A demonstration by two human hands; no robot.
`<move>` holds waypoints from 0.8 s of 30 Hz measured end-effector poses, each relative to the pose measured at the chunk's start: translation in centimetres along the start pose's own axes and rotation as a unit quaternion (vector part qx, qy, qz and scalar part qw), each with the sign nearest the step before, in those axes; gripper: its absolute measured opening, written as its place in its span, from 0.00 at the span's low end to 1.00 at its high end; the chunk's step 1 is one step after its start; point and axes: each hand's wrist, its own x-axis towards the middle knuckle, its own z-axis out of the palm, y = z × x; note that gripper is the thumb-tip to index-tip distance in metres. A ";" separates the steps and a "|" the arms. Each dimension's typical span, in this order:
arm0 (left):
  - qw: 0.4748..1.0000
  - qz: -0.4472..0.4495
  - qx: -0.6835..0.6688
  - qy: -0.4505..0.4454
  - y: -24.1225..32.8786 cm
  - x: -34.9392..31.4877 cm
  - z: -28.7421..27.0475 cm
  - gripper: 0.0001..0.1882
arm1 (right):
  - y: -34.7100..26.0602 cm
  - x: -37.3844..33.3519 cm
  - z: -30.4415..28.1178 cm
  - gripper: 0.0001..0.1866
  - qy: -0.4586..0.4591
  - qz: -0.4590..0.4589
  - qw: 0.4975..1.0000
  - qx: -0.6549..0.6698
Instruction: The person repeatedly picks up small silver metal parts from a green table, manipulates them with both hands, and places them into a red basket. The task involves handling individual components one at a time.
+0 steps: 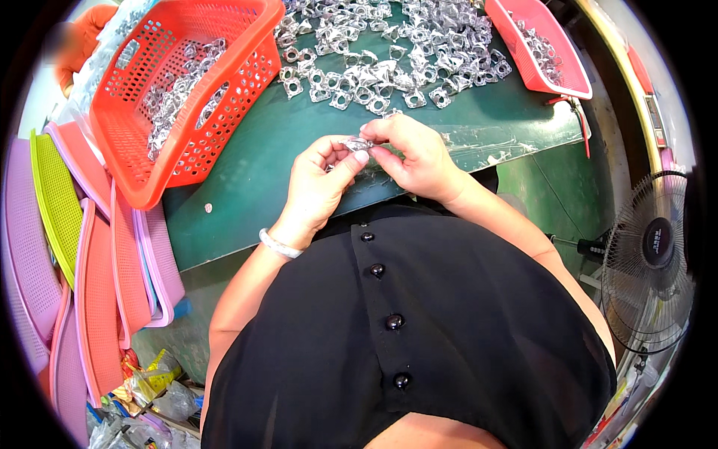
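Note:
Over the near edge of the green table [247, 176], both my hands meet at a small shiny silver metal part [356, 143]. My left hand [323, 170] pinches it between thumb and fingers. From the other side, my right hand [415, 153] is closed with thumb and fingertips at the part's right end; whether it holds a second small piece is hidden. Beyond my hands lies a wide heap of similar silver metal parts [374, 71], many with a round hole.
A red perforated basket [258, 56] with metal parts stands at left, a pink basket [572, 78] with more at far right. Stacked coloured baskets [97, 292] lean at the lower left. A black fan [649, 262] stands at right. An orange-gloved hand [86, 37] shows at upper left.

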 end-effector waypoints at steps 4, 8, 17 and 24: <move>0.995 0.088 0.035 0.016 -0.3 0.0 0.2 0.11 | 0.0 -0.3 0.6 0.15 -0.005 0.137 0.963 0.230; 0.998 0.070 -0.005 0.004 -0.3 -0.1 0.0 0.14 | 0.0 -0.2 0.5 0.15 -0.007 0.204 0.911 0.358; 0.982 0.146 0.119 0.019 -1.2 -0.1 -0.2 0.18 | -0.1 0.4 0.7 0.17 0.023 0.227 0.879 0.419; 0.985 0.146 0.094 -0.007 -1.1 -0.4 -0.5 0.18 | 0.5 0.8 0.2 0.18 0.001 0.229 0.863 0.450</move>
